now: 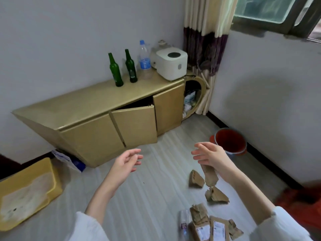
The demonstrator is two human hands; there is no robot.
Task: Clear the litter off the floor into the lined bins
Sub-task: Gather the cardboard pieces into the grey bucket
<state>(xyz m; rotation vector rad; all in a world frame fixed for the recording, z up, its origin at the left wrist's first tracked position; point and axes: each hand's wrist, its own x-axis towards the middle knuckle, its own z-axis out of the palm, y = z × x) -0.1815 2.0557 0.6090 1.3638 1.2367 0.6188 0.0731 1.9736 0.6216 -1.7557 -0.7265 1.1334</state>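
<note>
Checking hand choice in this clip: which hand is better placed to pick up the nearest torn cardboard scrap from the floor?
Right. The right hand is open, directly above the cardboard scraps. The left hand, also open, is over bare floor nearer the cabinet.

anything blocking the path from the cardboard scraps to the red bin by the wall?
Nothing visible. The torn cardboard pieces lie on bare floor, and the stretch up to the red bin against the right wall shows no obstacle. Both the left hand and right hand hover open and empty above the floor.
</note>
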